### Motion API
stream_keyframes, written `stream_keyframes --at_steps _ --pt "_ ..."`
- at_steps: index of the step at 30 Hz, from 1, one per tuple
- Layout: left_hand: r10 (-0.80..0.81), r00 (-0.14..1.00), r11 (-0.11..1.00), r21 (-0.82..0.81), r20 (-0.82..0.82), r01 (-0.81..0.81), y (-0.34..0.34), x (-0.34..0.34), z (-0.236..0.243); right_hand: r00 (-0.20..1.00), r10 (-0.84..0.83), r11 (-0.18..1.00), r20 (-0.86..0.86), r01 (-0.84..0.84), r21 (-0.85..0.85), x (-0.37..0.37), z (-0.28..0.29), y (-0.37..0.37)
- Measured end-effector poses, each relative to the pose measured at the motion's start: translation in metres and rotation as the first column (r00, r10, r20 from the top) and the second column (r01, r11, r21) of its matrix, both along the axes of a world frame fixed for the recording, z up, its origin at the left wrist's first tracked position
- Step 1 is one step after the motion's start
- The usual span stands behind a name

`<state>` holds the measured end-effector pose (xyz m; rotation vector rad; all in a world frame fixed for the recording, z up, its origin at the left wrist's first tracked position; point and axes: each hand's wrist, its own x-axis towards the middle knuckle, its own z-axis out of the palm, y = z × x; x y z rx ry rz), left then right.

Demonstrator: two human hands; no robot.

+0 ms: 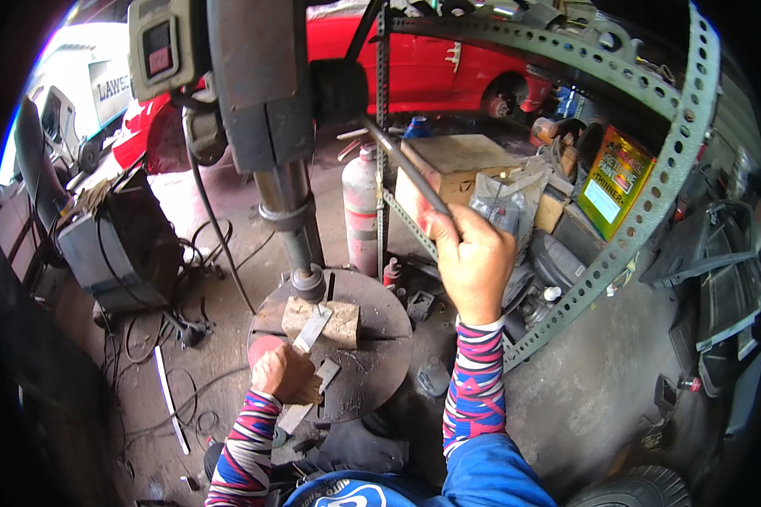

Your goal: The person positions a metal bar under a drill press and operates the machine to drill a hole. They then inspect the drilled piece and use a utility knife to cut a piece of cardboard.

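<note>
My left hand (281,372) is closed on the near end of a flat metal strip (314,327). The strip's far end lies on a wooden block (344,324), under the chuck (308,284) of a drill press (260,89). The bit's tip appears to meet the strip; contact is too small to tell. Block and strip rest on the round press table (385,367). My right hand (479,270) is wrapped round the end of the feed lever (404,167), up and to the right. Another flat metal piece (327,373) lies beside my left hand.
A green perforated metal rack (651,253) rises close to my right arm. Behind the press stand a gas cylinder (360,211) and a wooden box (457,160). A dark machine (114,253) with loose cables is at left. A red car (435,68) stands at the back.
</note>
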<state>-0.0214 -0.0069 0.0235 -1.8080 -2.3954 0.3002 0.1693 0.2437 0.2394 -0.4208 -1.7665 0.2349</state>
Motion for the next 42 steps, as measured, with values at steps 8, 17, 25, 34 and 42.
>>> stream_keyframes --at_steps 8,17,25,34,42 --pt "0.039 0.999 0.992 0.125 -0.024 -0.035 0.001 0.005 0.008 1.0 0.002 1.0 0.013 -0.002 0.016 0.001 0.002 -0.001" --pt "-0.078 0.997 0.997 0.031 0.027 0.077 -0.002 0.002 0.016 1.0 0.002 1.0 0.005 -0.002 0.012 0.002 0.003 -0.004" --pt "-0.029 0.999 0.99 0.142 0.035 0.024 -0.001 -0.002 0.001 0.999 -0.02 1.0 0.034 0.02 0.001 0.003 0.003 -0.004" --pt "0.293 0.916 0.948 0.037 0.275 -0.315 0.002 0.003 0.008 1.0 -0.007 1.0 0.006 0.007 -0.009 0.0 0.001 -0.002" --pt "0.379 0.751 0.801 0.215 0.541 -0.559 0.006 0.013 0.022 1.0 0.007 1.0 0.001 -0.007 -0.014 0.0 0.001 -0.003"
